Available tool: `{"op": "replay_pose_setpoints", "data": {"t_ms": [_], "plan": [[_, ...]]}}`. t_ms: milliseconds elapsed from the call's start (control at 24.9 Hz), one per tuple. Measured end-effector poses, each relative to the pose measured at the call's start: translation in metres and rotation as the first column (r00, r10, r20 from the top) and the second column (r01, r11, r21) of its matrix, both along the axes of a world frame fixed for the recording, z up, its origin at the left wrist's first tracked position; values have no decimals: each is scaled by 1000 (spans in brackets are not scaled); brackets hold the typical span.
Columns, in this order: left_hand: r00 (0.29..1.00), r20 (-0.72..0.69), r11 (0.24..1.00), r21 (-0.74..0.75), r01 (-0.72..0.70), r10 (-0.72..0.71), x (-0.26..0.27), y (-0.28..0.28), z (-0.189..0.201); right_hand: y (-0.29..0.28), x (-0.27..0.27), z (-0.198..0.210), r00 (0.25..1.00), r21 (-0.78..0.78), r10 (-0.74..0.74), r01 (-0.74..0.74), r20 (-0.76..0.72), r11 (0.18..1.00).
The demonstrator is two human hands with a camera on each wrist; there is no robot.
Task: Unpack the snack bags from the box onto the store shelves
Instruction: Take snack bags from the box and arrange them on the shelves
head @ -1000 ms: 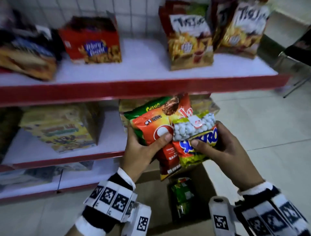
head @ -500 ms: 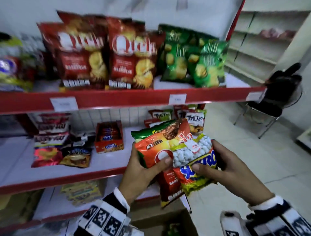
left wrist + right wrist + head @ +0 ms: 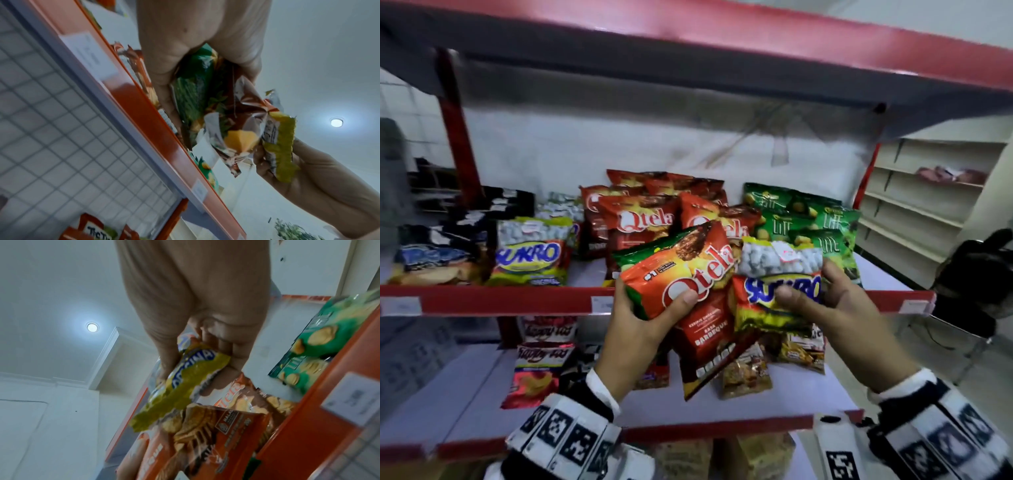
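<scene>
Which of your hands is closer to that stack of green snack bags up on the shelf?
Right. The right hand, gripping the Sukro bag, is just below and in front of the green bags; the left hand is farther left, holding the Qtela bag.

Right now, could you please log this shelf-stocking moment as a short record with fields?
left hand: left hand grips a red Qtela bag with a green bag behind it
right hand: right hand holds a Sukro bag
position: bags held in front of the shelf edge, not yet set down
matching stock: Sukro bags on shelf at left, Qtela bags on shelf in the middle, green bags on shelf at right
box: not visible
</scene>
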State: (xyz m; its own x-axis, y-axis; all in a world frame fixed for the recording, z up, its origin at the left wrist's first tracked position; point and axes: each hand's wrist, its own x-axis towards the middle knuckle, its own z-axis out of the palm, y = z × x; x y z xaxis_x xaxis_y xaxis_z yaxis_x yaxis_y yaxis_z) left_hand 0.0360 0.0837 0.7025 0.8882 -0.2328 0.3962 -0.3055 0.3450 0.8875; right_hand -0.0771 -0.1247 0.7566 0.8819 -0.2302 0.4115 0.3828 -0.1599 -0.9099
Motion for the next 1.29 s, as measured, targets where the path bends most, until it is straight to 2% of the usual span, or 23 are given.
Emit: {"op": "replay_pose_setpoints", "data": {"t_ms": [80,201,282,362,402,483,563,724,845,1006,1166,1287], "plan": [[995,38,996,3,-93,93,11,28,8,19,26,9,999,79,-23,20,33,997],[976,59,978,-20,-209,210,29,81,18,53,73,23,993,202,-115,113,-2,973],[959,72,961,-43,-272,275,41,116,25,82,103,31,980,200,-198,195,-8,960],[937,86,940,-64,-335,339,54,151,32,118,131,33,984,199,-176,168,25,966],[925,87,928,-73,-365,371,61,168,36,140,144,32,990,176,-134,126,35,976],[905,77,907,-76,-414,419,72,192,41,169,165,26,988,6,-156,156,-1,988],[883,84,887,-62,-458,462,80,217,42,195,186,17,979,-139,-202,200,0,970],[864,98,870,-45,-492,494,87,244,34,223,209,-1,962,-321,-263,225,-78,920],[859,83,862,-58,-503,506,91,259,22,237,220,-7,943,-395,-311,243,-118,886],[863,72,865,-69,-496,500,94,265,16,252,234,-6,913,-508,-402,315,-68,801],[885,39,883,-105,-458,464,93,268,15,253,240,-14,884,-706,-414,150,-218,692],[901,41,900,-95,-426,431,94,266,19,251,234,-15,878,-713,-395,92,-272,695]]}}
